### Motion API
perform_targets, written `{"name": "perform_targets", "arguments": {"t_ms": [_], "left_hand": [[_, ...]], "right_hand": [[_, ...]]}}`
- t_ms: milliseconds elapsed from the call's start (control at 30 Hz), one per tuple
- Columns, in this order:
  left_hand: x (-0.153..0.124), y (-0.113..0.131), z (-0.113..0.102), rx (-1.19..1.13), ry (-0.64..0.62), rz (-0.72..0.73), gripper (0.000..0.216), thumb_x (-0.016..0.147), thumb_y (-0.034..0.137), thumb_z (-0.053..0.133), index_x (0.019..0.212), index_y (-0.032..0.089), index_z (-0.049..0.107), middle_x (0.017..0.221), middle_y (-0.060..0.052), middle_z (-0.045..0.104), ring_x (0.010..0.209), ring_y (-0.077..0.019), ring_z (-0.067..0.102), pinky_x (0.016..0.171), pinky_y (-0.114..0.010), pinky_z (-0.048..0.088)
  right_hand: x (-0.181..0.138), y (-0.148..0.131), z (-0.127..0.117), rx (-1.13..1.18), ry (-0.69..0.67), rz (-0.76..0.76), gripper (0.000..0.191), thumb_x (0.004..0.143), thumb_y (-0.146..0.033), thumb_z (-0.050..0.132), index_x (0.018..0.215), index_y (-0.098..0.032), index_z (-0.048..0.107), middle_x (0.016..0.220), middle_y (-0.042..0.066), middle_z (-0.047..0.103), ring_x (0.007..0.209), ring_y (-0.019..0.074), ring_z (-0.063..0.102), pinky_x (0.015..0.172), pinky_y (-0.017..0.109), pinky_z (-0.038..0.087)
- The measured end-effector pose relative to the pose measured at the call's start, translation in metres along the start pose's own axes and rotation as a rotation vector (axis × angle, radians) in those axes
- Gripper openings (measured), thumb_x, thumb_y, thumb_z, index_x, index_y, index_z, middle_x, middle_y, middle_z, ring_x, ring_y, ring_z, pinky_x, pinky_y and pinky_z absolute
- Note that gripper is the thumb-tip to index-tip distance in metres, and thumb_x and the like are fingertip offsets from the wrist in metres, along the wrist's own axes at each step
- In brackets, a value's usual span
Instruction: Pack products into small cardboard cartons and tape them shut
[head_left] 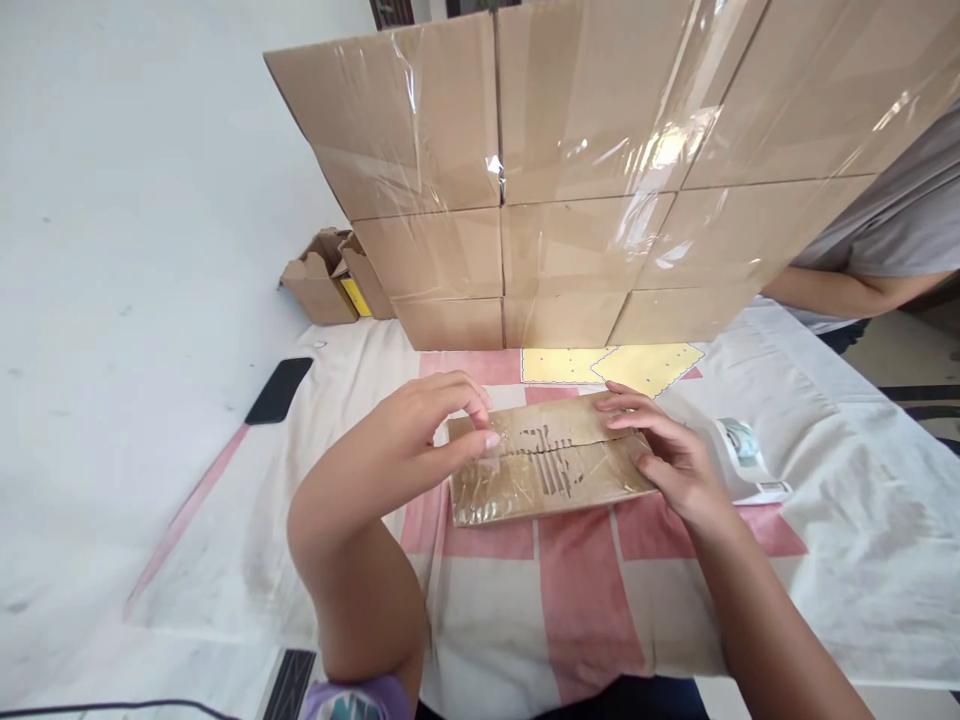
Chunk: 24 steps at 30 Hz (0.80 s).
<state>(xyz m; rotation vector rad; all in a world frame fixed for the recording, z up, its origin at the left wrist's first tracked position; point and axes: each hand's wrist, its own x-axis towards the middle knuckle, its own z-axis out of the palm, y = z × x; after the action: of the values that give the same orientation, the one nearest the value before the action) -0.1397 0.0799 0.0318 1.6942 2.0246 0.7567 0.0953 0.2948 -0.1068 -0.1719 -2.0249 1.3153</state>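
Small carton (555, 470) is located on the cloth-covered desk (487, 610), directly between the two hands. Key relation: long axis is laid roughly left-right across the wearer's front, right end angled slightly farther away. Top seam is run along that same axis, with dark print broken across it.

Left end is covered by the left hand (450, 425), right end by the right hand (671, 450); neither is clearly nearer, one end each. From the left fingers the carton is extended to the right; from the right fingers, to the left.

Right fingers are spread over the far edge and top, thumb set at the right end: carton is gripped there. Left thumb and forefinger are bent toward each other over the left end, beside a glossy patch of clear tape (491, 452). Whether tape is pinched cannot be told.

Around it: white dispenser (754, 487) is placed just right of the right hand; yellow sheets (555, 367) are laid beyond the carton, below a tall film-covered cardboard stack (574, 245). Black phone (280, 391) is left well apart on the left. No contact with any of these is seen.
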Motion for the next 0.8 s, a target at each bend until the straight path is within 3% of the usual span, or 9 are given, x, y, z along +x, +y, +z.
{"name": "perform_targets", "arguments": {"t_ms": [267,433,800], "left_hand": [[0.0078,-0.002,0.0048,-0.027,-0.061,0.056,0.014,0.097,0.025,0.056,0.085,0.023,0.062,0.105,0.001,0.07,0.099,-0.0171,0.065,0.088,-0.031,0.05],[0.0052,-0.0038,0.0053,0.016,-0.036,0.013,0.021,0.099,0.029,0.053,0.082,0.022,0.064,0.114,-0.001,0.068,0.106,-0.0195,0.064,0.092,-0.035,0.051],[0.005,-0.0063,0.0078,0.017,-0.084,0.078,0.017,0.097,0.021,0.057,0.082,0.023,0.065,0.115,0.002,0.071,0.11,-0.0178,0.065,0.095,-0.034,0.05]], "right_hand": [[-0.0022,0.0068,0.0003,0.0,0.013,-0.001,0.022,0.095,-0.041,0.064,0.112,-0.031,0.074,0.129,0.006,0.066,0.143,0.0327,0.046,0.123,0.057,0.036],[-0.0009,0.0059,0.0001,-0.011,0.019,-0.001,0.022,0.095,-0.043,0.065,0.11,-0.031,0.074,0.127,0.006,0.067,0.14,0.0331,0.049,0.123,0.058,0.036],[-0.0021,0.0088,0.0004,-0.018,0.007,-0.032,0.024,0.097,-0.039,0.061,0.117,-0.031,0.073,0.131,0.006,0.065,0.14,0.0327,0.049,0.128,0.06,0.027]]}}
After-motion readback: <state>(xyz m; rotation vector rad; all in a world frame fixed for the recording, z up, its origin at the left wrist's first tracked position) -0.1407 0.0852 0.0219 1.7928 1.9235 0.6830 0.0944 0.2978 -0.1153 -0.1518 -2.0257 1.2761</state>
